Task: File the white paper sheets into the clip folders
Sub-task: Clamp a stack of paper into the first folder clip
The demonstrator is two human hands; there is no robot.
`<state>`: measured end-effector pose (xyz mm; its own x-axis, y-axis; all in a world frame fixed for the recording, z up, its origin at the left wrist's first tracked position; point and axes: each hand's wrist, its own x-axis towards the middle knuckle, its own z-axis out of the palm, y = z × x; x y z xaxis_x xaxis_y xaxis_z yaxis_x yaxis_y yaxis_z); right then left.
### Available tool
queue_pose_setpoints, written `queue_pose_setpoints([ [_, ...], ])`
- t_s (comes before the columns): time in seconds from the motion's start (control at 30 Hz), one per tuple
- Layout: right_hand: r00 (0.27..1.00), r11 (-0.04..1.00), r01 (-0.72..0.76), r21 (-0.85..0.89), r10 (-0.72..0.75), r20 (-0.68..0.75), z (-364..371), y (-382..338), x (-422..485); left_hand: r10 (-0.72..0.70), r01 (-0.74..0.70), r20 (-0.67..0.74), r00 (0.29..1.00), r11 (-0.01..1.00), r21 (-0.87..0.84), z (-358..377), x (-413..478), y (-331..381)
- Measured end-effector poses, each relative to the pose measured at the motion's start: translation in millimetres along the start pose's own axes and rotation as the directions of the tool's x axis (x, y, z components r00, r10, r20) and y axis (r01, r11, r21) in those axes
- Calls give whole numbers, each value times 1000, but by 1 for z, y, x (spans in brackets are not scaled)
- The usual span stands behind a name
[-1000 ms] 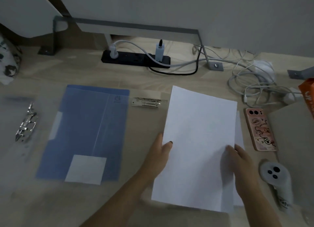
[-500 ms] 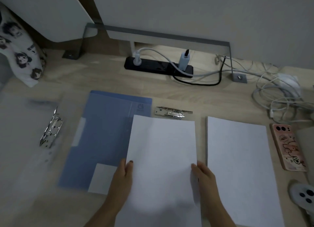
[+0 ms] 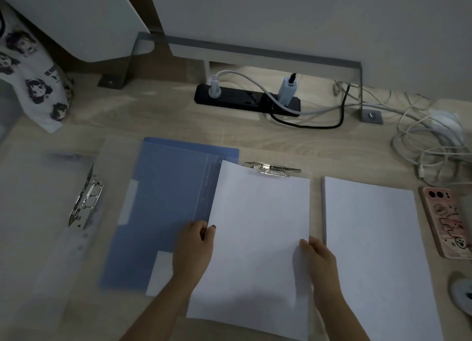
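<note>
**Paper Held Over the Folder**

The left hand (image 3: 193, 248) and right hand (image 3: 319, 257) each pinched a side of one white sheet (image 3: 258, 238). It lay partly over the blue folder (image 3: 163, 200), its top edge touching the metal clip (image 3: 273, 168). More paper (image 3: 370, 251) sat just beside it on the counter (image 3: 178, 116).

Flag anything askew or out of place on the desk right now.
Mostly routine. The held sheet, gripped by the left hand and right hand, sits slightly tilted, its top edge touching the metal clip, its left edge overlapping the blue folder. White cables lie tangled at the far right. No spills or damage visible.
</note>
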<state>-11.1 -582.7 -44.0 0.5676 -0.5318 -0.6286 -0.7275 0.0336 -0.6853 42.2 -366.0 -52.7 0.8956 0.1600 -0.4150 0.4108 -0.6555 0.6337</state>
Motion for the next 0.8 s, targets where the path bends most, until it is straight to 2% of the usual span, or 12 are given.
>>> queue_pose_setpoints([
  [0.17, 996, 994, 79, -78, -81, -25, 6, -7, 3, -24, 25, -12, 1000, 1000, 7, 2, 5, 0],
  [0.5, 995, 992, 95, -89, -95, 10, 4, -8, 5, -46, 46, 0, 999, 999, -27, 3, 7, -2],
  [0.8, 991, 968, 128, -215, -131, -2, 8, -4, 12, -57, 57, -31, 998, 998, -6, 3, 8, 0],
])
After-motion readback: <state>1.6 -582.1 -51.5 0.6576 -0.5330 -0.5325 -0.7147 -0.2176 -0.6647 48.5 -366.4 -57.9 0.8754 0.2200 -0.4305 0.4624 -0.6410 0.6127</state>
